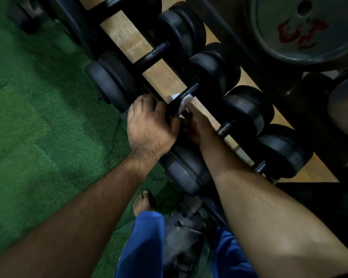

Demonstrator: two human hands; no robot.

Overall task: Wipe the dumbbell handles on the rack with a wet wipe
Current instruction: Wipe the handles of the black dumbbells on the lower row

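Green turf floor (38, 121) fills the left side of the view. Right of it, black dumbbells lie in a row on a rack (129, 39) with a wooden shelf board running from far left to near right. The left hand (149, 125) reaches in from the near side, its fingers curled over the near end of one dumbbell handle (187, 93), beside the weight head there. Just to its right, the right hand (191, 125) comes up under the same handle, pinching a white wet wipe (182, 104) that wraps around the bar; its fingers are mostly hidden in shadow. Farther right along the rack sit more dumbbells (247, 109), their handles bare. At the far right hangs a large grey weight plate (301, 31) with red markings. Near the bottom, blue trousers (143, 243) and a bare foot (142, 203) show on the turf.
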